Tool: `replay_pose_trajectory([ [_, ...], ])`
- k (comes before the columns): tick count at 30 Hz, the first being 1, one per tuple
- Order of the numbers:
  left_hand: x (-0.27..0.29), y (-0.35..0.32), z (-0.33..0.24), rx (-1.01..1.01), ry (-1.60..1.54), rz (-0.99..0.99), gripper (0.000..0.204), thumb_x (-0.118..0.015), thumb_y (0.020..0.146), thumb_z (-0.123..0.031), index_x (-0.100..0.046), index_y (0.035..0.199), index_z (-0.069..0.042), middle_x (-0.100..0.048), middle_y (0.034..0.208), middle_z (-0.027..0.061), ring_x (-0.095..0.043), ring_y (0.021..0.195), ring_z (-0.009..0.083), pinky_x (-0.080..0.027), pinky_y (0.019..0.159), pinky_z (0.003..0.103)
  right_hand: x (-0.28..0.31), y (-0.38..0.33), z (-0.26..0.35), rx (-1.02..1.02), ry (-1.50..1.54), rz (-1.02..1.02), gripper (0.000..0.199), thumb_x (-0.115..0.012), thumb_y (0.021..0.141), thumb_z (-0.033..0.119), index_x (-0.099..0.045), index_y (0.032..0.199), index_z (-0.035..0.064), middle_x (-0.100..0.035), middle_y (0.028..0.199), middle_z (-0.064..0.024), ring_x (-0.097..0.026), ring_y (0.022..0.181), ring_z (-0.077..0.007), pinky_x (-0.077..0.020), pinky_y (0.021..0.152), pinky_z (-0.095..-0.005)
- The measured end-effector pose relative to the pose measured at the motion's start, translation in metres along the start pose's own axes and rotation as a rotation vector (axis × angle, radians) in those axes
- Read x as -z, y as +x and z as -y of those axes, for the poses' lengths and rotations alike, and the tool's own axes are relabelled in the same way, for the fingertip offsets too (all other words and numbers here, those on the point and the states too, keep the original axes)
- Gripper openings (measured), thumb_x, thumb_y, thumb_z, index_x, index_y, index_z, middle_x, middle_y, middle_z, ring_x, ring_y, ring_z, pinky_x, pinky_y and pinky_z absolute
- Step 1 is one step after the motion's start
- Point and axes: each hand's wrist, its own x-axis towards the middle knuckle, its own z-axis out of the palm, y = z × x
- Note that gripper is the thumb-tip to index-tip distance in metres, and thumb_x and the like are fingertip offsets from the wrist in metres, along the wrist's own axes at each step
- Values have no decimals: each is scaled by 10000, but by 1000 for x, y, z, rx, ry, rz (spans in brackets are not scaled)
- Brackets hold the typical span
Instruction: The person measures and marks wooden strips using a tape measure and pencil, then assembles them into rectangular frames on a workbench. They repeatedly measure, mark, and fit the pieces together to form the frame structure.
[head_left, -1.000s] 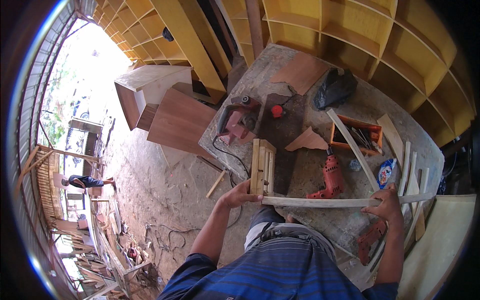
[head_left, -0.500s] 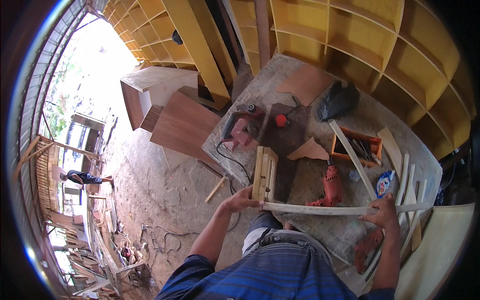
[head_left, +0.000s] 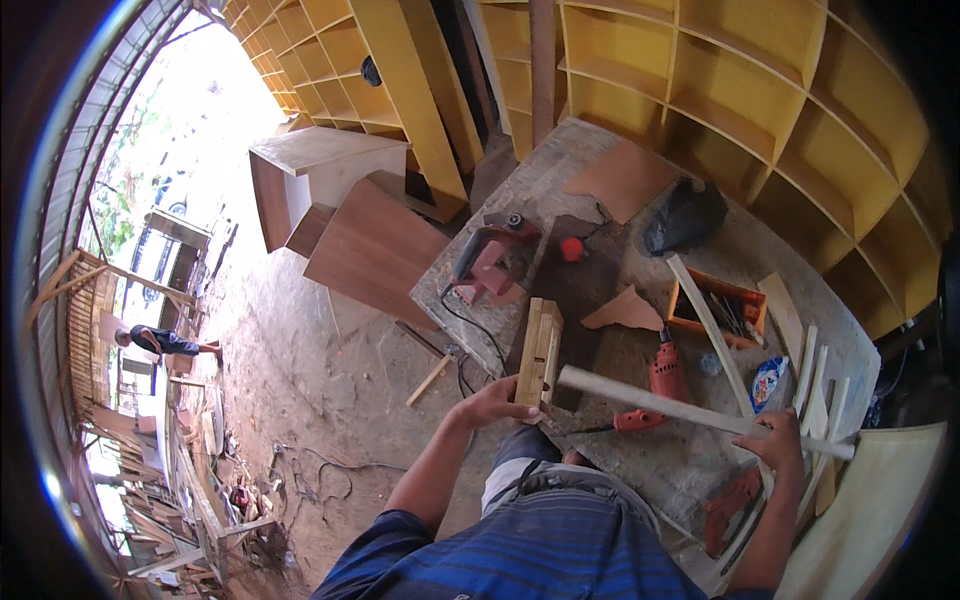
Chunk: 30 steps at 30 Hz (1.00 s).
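My left hand (head_left: 500, 402) is closed round the near end of a short wooden piece (head_left: 537, 350) with dark slots cut in it, held upright at the table's near left edge. In my right hand (head_left: 776, 442) is a long pale wooden strip (head_left: 660, 403), gripped toward its right end. The strip slants across the table, its left end a little to the right of the slotted piece and apart from it. Beneath the strip lies a red power drill (head_left: 666, 375), partly covered by it. A second red power tool (head_left: 730, 508) lies beside my right forearm.
On the worktable (head_left: 470, 262) are a red power saw (head_left: 492, 262), an orange toolbox (head_left: 685, 312), a black plastic bag (head_left: 684, 218) and loose strips (head_left: 818, 400). Yellow shelving (head_left: 740, 90) stands behind. Brown boards (head_left: 375, 255) lean at the left; another person (head_left: 165, 342) stands farther off.
The strip's left end has come away from my left hand and swung farther from my body. The slotted piece has turned slightly, showing its slotted face more.
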Motion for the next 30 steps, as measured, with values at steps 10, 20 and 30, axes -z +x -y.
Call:
replay_pose_trajectory([
  [10,-2,7,12,-37,119,-32,548,-847,888,-272,-588,1309,-34,-686,1193,15,-615,1134,123,-472,1018,304,-82,13,-1,-74,185,-383,413,-829,810,177,-678,1107,-68,-714,997,-229,-701,906,-370,-545,815,-445],
  [20,-21,18,18,-133,10,-120,521,-816,921,-246,-569,1329,-36,-697,1175,40,-632,1123,138,-478,997,299,-128,43,38,-121,288,-464,424,-797,796,74,-660,1175,-60,-708,1112,-238,-694,1039,-399,-547,895,-461],
  [30,-38,26,26,-77,-153,-170,413,-819,897,-166,-633,1237,-24,-735,1133,73,-675,1085,158,-506,983,326,-126,50,54,-116,200,-556,405,-781,817,119,-679,1181,-26,-713,1131,-221,-680,1074,-404,-530,945,-458],
])
